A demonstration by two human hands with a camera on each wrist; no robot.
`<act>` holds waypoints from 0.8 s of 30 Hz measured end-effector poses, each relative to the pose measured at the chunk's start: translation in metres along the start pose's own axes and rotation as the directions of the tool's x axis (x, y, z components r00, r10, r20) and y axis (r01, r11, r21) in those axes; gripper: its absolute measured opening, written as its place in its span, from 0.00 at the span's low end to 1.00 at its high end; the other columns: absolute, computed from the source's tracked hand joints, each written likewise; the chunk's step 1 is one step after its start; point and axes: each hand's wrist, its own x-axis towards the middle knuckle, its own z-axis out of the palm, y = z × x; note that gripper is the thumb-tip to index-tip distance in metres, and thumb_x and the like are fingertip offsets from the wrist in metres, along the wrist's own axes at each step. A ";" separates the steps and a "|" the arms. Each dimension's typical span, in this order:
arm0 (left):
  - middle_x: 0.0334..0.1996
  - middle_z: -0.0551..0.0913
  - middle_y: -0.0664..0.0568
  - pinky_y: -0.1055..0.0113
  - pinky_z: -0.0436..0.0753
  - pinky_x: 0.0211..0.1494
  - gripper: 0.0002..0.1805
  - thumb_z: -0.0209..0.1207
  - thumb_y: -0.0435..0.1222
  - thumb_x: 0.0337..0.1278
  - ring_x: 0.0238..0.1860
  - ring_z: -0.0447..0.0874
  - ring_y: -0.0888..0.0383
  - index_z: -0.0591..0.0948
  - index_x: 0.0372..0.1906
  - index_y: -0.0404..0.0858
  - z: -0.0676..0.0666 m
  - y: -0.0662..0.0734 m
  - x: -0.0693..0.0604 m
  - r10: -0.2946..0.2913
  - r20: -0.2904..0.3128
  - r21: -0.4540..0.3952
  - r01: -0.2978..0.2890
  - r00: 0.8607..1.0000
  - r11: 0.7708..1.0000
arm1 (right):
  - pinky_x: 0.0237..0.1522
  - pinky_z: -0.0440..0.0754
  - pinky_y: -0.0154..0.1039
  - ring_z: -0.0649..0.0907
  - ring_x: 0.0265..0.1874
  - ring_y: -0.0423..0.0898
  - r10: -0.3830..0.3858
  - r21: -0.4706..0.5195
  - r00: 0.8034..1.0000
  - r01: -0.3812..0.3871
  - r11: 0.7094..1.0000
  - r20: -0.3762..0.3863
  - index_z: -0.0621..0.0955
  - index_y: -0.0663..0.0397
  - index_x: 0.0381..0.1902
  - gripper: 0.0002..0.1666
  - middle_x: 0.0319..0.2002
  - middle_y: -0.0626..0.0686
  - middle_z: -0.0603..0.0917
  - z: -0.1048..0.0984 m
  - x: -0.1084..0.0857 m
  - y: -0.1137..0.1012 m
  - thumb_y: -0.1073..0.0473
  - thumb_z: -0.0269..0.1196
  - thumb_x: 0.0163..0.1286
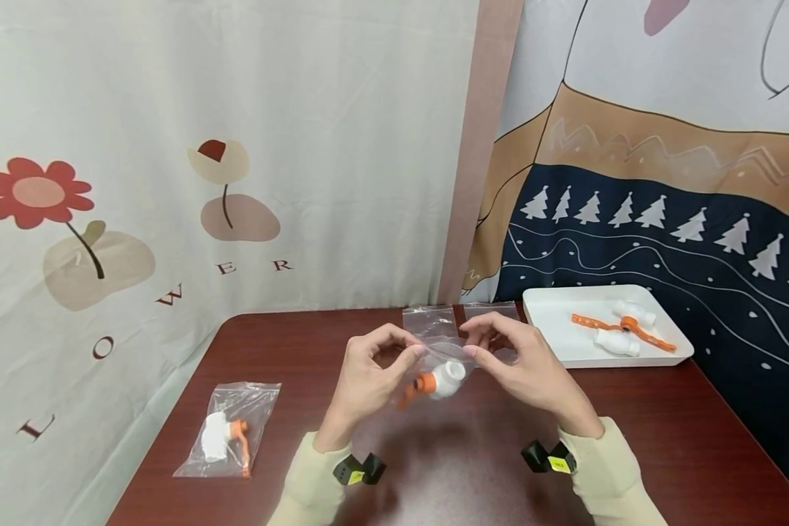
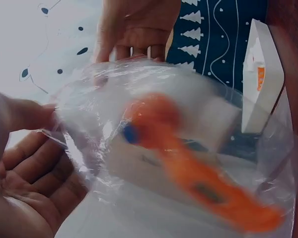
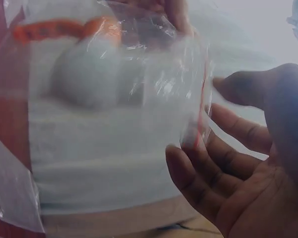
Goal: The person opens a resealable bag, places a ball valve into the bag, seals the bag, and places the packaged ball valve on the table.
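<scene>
Between both hands hangs a clear zip bag (image 1: 434,349) with a red line along its mouth, seen in the right wrist view. Inside it lies a white plastic fitting (image 1: 450,376) with an orange lever (image 2: 203,183), like a tap or valve; it is blurred in the wrist views. My left hand (image 1: 371,376) pinches the left side of the bag's mouth between thumb and forefinger. At the opposite side, my right hand (image 1: 526,365) holds the mouth's edge, its thumb and fingers around the plastic; part of the contact is hidden.
Another clear bag (image 1: 226,391) with a white and orange fitting lies at the table's left. Flat bags (image 1: 427,318) lie at the back edge. A white tray (image 1: 568,358) at the back right bears more white and orange parts (image 1: 621,341). Curtains hang behind the table (image 1: 302,365).
</scene>
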 end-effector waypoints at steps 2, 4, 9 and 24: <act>0.30 0.89 0.45 0.69 0.86 0.30 0.03 0.68 0.32 0.63 0.25 0.87 0.51 0.85 0.35 0.36 0.002 -0.001 0.000 0.005 0.019 0.026 -0.006 1.000 1.000 | 0.41 0.86 0.34 0.82 0.36 0.39 -0.044 -0.009 0.999 0.044 0.999 0.005 0.83 0.41 0.54 0.19 0.38 0.43 0.84 0.006 0.000 -0.001 0.58 0.72 0.67; 0.29 0.90 0.46 0.68 0.87 0.31 0.03 0.69 0.33 0.63 0.24 0.87 0.52 0.86 0.35 0.38 0.004 -0.002 0.000 0.012 0.040 0.057 -0.015 0.999 0.998 | 0.42 0.85 0.34 0.82 0.38 0.41 -0.097 -0.033 0.995 0.098 0.995 0.008 0.83 0.40 0.54 0.20 0.41 0.43 0.84 0.013 0.001 -0.002 0.57 0.74 0.66; 0.29 0.90 0.47 0.66 0.88 0.30 0.03 0.68 0.33 0.63 0.24 0.88 0.51 0.86 0.34 0.40 0.008 -0.002 -0.001 0.044 0.075 0.072 -0.049 0.996 0.996 | 0.41 0.82 0.34 0.81 0.38 0.41 -0.189 -0.081 0.982 0.188 0.979 -0.001 0.85 0.38 0.48 0.14 0.40 0.42 0.85 0.025 0.000 -0.006 0.56 0.74 0.65; 0.31 0.91 0.46 0.71 0.82 0.23 0.03 0.70 0.36 0.62 0.18 0.83 0.44 0.89 0.36 0.40 0.006 0.004 -0.003 -0.014 0.074 -0.010 0.015 0.997 1.000 | 0.35 0.82 0.32 0.80 0.33 0.36 -0.252 -0.014 0.966 0.251 0.968 -0.064 0.87 0.41 0.38 0.09 0.33 0.41 0.84 0.031 -0.001 -0.010 0.64 0.72 0.66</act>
